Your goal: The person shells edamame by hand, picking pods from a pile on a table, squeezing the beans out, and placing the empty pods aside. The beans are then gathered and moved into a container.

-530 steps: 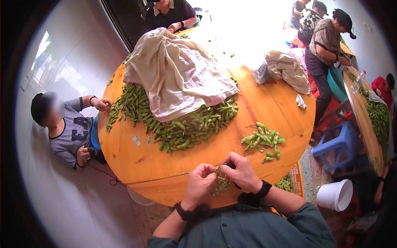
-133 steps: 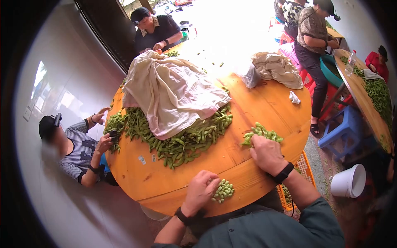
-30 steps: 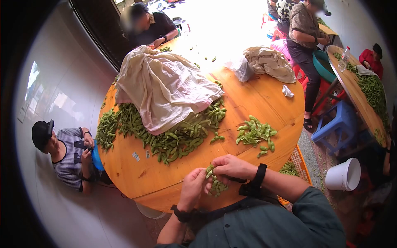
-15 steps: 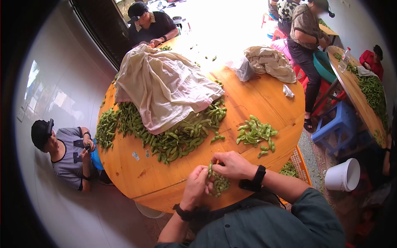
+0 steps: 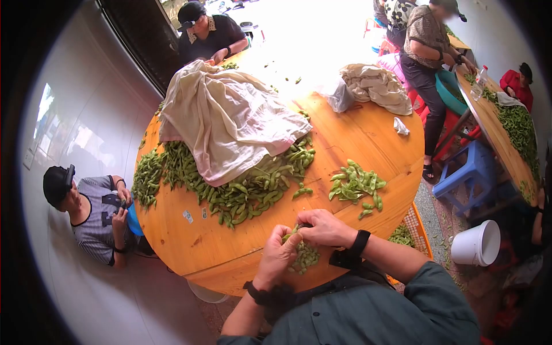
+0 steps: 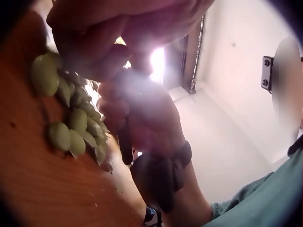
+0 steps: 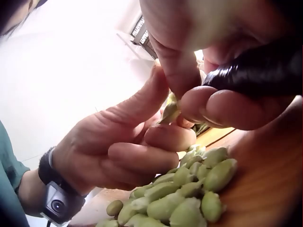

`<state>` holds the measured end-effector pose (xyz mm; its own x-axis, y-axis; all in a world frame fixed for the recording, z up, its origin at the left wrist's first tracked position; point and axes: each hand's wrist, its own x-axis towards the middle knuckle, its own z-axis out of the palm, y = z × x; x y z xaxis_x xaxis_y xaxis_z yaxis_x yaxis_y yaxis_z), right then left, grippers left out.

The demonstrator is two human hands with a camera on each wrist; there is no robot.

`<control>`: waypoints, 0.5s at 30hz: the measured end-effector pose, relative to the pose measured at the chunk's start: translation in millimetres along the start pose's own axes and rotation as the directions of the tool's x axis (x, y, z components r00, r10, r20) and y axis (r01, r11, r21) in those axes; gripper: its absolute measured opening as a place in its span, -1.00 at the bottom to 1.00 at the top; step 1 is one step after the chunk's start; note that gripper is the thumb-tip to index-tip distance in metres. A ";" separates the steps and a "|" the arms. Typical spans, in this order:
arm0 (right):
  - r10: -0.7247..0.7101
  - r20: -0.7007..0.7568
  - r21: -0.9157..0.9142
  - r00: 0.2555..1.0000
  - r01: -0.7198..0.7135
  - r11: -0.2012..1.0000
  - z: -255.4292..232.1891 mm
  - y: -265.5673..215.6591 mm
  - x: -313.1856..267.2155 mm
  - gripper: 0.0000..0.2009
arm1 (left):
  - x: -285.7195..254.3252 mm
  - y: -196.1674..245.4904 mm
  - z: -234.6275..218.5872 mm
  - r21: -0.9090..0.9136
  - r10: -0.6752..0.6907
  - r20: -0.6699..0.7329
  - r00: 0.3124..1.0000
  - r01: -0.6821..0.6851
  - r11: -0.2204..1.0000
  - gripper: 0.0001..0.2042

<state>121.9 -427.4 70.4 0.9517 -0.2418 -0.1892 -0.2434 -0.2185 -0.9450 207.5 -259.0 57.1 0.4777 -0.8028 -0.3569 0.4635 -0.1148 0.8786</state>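
My left hand (image 5: 277, 260) pinches a green pod (image 7: 170, 111) between thumb and fingers, just above the table near its front edge. Right against it, my right hand (image 5: 326, 229) curls round a dark, shiny handle (image 7: 255, 71), its fingertips meeting the pod; the handle's working end is hidden. A small heap of shelled green beans (image 5: 305, 259) lies on the wood below both hands, large in the right wrist view. In the left wrist view the right hand (image 6: 151, 116) appears beyond the beans (image 6: 78, 120), with glare over it.
Loose pods (image 5: 356, 183) lie ahead to the right. A large pod pile (image 5: 244, 198) under a pale cloth (image 5: 224, 126) fills the round table's left and middle. Two people sit around it. On the floor at right stand a blue stool (image 5: 468, 175) and a white bucket (image 5: 476, 243).
Both hands stay over the beans. The left hand has turned slightly, and the pod that stood upright between the hands is now mostly covered by fingers. Earlier, the right hand reached to the loose pods.
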 end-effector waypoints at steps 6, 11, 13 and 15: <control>0.120 0.167 0.319 0.979 -0.168 0.933 -2.4 6.4 -2.3 -0.81 | -0.6 5.8 0.9 0.043 0.065 0.010 0.998 -0.065 0.997 -0.79; 0.112 0.108 0.285 0.988 -0.139 0.948 -0.1 4.3 -3.2 -0.80 | -1.9 7.0 1.6 0.143 0.100 -0.021 0.995 -0.096 0.985 -0.84; 0.101 0.084 0.262 0.991 -0.120 0.958 1.9 0.1 -5.7 -0.80 | -2.0 3.5 1.9 0.247 0.157 -0.071 0.985 -0.135 0.960 -0.85; 0.015 -0.065 0.104 0.998 -0.008 0.995 7.8 -1.6 -9.5 -0.80 | -0.8 1.4 0.5 0.335 0.178 -0.071 0.981 -0.145 0.931 -0.87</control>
<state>114.7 -417.3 71.6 0.9338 -0.3062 -0.1852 -0.2301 -0.1172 -0.9661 207.4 -258.8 58.8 0.6047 -0.7665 -0.2162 0.1123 -0.1867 0.9760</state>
